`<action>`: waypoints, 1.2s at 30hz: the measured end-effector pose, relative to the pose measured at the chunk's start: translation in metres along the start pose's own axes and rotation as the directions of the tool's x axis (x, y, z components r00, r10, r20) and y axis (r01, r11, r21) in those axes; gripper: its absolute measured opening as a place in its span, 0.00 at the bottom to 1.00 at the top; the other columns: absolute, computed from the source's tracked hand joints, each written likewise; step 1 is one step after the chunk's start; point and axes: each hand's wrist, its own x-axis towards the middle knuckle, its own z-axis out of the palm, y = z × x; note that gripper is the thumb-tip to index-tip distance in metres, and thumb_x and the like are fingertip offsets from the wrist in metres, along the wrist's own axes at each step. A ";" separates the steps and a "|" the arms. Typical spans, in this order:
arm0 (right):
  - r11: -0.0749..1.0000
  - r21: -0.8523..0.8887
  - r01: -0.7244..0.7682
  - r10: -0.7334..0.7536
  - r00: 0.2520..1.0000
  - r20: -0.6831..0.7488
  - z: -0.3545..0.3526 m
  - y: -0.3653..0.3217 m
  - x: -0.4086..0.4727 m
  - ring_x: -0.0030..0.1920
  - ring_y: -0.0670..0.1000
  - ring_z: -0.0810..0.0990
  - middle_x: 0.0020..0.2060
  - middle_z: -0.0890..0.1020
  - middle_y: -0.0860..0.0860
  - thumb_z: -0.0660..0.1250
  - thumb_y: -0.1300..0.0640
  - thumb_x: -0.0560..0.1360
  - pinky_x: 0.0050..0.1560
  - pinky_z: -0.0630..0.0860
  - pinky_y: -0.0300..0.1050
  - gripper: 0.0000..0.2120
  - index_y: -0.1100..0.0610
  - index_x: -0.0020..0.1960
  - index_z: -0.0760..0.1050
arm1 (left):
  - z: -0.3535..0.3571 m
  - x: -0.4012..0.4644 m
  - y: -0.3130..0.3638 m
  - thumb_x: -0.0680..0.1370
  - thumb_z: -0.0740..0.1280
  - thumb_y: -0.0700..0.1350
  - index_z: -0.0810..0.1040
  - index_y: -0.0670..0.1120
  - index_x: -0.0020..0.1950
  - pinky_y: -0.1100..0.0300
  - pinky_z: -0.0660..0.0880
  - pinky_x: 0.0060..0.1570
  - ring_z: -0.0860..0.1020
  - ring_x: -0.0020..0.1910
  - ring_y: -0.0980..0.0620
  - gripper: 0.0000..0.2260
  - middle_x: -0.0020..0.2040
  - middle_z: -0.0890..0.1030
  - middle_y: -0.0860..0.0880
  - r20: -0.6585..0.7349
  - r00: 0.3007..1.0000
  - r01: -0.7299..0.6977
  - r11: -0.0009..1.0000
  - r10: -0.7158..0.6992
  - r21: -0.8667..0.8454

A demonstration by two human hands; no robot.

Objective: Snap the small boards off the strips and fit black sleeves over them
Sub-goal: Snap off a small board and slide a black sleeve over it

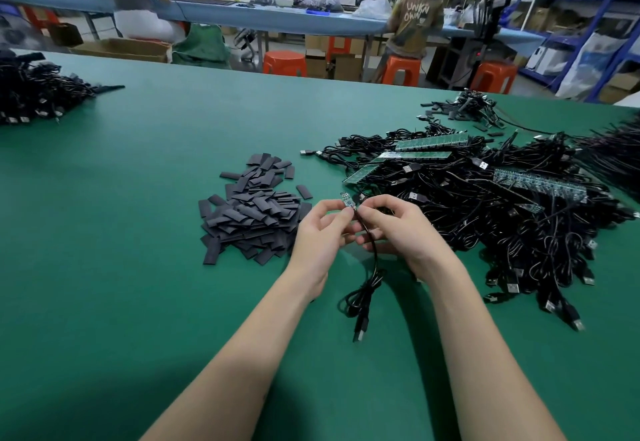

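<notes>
Nearest, a USB cable (pixel 363 297) hangs onto the green worktop (pixel 138 302); both hands, left (pixel 320 232) and right (pixel 398 229), pinch its small board (pixel 347 201) between fingertips (unsleeved). Beyond lie black sleeves (pixel 252 208), then board strips (pixel 431 142).

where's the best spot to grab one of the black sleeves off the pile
Probably a loose black sleeve at the sleeve pile's right edge: it lies flat and alone on the green mat. Pinch its long edges from above with the left hand, which is nearest.
</notes>
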 end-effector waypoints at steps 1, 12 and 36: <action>1.000 -0.028 -0.003 0.003 1.000 0.003 -0.002 -0.002 -0.001 0.32 0.51 0.83 0.32 0.84 0.51 0.70 0.59 0.79 0.35 0.82 0.42 0.03 0.58 0.51 0.78 | 0.001 -0.001 0.000 0.82 0.66 0.38 0.76 0.44 0.51 0.61 0.80 0.40 0.80 0.34 0.56 0.02 0.34 0.83 0.50 0.002 1.000 -0.006 1.000 0.006 0.026; 0.720 -0.664 0.200 -0.333 0.940 -0.078 0.013 -0.044 0.012 0.40 0.39 0.81 0.39 0.85 0.42 0.70 0.51 0.75 0.43 0.75 0.33 0.03 0.47 0.45 0.84 | -0.001 0.006 -0.002 0.84 0.58 0.35 0.73 0.42 0.53 0.59 0.82 0.43 0.86 0.39 0.46 0.06 0.46 0.79 0.43 0.047 0.996 0.081 0.997 -0.081 -0.006; 0.919 0.200 0.341 -0.229 0.872 -0.433 0.004 -0.005 0.020 0.36 0.46 0.83 0.41 0.84 0.52 0.70 0.65 0.79 0.38 0.80 0.37 0.05 0.57 0.49 0.81 | -0.001 0.006 -0.010 0.81 0.67 0.37 0.75 0.44 0.63 0.69 0.73 0.35 0.78 0.32 0.60 0.12 0.47 0.85 0.49 0.087 0.996 0.004 0.993 -0.015 0.122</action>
